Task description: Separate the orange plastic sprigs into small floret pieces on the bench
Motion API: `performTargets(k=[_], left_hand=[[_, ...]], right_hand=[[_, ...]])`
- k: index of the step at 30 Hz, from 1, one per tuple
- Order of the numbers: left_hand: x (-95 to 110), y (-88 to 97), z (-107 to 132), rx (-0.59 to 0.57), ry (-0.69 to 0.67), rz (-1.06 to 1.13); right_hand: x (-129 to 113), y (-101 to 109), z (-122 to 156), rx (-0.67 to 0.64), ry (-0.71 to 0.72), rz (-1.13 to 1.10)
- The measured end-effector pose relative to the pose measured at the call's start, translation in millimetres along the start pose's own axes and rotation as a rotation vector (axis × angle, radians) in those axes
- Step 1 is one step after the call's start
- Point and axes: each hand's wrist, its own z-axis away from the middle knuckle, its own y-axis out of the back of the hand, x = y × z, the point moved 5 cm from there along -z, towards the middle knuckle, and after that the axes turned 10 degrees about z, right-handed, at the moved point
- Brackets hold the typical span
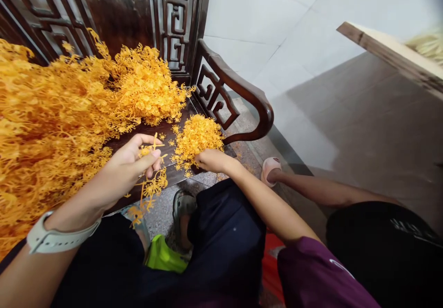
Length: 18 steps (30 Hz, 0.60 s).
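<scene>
My left hand [136, 158], with a pale watch band on the wrist, pinches a sprig of orange plastic blossoms [154, 185] between thumb and fingers. Its branched stem pokes up above the fingertips and the rest dangles below. My right hand [212, 161] is closed, knuckles up, at the front edge of a small heap of loose orange blossoms [199, 137]. Its fingertips are hidden, so what they hold cannot be made out. A large mass of orange blossom sprigs [69, 109] covers the left part of the dark wooden bench seat [188, 111].
A curved wooden armrest [238, 86] bounds the bench on the right. Another person's bare leg [311, 190] and pink slipper [270, 169] are close at right. A wooden board [387, 51] juts in at upper right. A lime-green object [166, 255] lies below my legs.
</scene>
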Motion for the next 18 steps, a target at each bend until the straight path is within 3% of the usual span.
performTargets(k=[10,14,18], left_hand=[[7.2,-0.1,1.8,0.005,-0.087,-0.126],[7.4,1.1,3.5,0.034,-0.093,-0.102],[6.1,0.1,1.5,0.012,-0.119,-0.066]], right_hand=[[14.7,27.2,13.4,0.156,-0.175,-0.016],[20.0,35.0,18.8,0.207,-0.165,-0.084],[4.5,60.2,32.7,0.406,-0.035,-0.48]])
